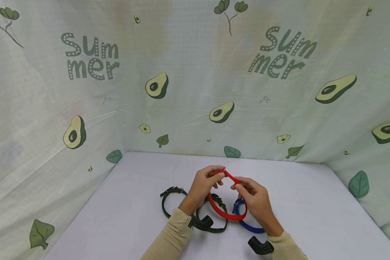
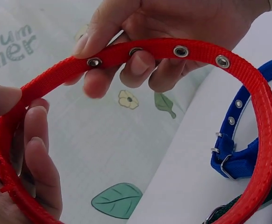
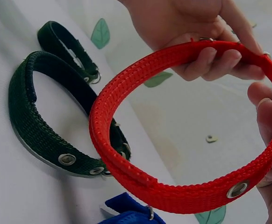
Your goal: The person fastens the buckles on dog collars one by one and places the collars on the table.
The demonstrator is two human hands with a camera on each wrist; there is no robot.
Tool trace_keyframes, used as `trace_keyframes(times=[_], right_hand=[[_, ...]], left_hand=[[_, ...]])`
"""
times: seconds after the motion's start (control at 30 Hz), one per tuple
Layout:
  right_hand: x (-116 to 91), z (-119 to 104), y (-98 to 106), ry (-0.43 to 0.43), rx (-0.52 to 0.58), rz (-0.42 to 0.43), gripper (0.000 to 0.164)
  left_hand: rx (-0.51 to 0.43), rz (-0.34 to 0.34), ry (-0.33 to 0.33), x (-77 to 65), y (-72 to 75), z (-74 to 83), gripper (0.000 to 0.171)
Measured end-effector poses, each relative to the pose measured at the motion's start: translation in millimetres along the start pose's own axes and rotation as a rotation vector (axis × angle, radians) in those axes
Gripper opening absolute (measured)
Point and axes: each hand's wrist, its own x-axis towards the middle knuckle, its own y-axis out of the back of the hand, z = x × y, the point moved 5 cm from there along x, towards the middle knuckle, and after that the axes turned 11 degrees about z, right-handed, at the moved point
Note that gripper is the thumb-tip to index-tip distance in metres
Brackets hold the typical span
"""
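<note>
Both hands hold up a red collar (image 1: 229, 216), bent into a loop above the table. My left hand (image 1: 201, 184) grips it near its metal buckle, which the fingers partly cover in the left wrist view. My right hand (image 1: 255, 198) pinches the strap a short way along, by a row of metal eyelets; in the left wrist view this right hand (image 2: 173, 23) has its thumb on top and fingertips beneath. Whether the strap's end runs through the buckle is hidden by the left fingers. In the right wrist view the collar (image 3: 192, 198) shows a doubled, stitched band.
Below the hands a blue collar (image 1: 253, 229) lies on the white table (image 1: 312, 202). A dark green collar (image 1: 218, 230) lies beneath the left wrist, with another dark green collar (image 1: 164, 206) farther left. A printed cloth (image 1: 188, 54) hangs behind the table.
</note>
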Motion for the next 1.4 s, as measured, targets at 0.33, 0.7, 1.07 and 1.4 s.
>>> trace_keyframes(times=[0.33, 0.7, 1.07, 1.4], right_hand=[[0.4, -2.6, 1.6, 0.018, -0.006, -0.005, 0.019], [0.6, -7.1, -2.1, 0.027, -0.016, 0.043, 0.018], [0.7, -37.1, -4.5, 0.027, -0.037, 0.073, 0.019], [2.5, -14.2, -0.9, -0.033, -0.144, 0.039, 0.031]], left_hand=[[0.020, -0.085, 0.021, 1.3, -1.6, -3.2, 0.030], [-0.051, -0.122, 0.043, -0.1, -11.3, -6.1, 0.031], [-0.038, -0.058, 0.052, -4.8, -21.1, -4.8, 0.035], [-0.107, -0.059, 0.024, -10.5, -27.8, -0.9, 0.025]])
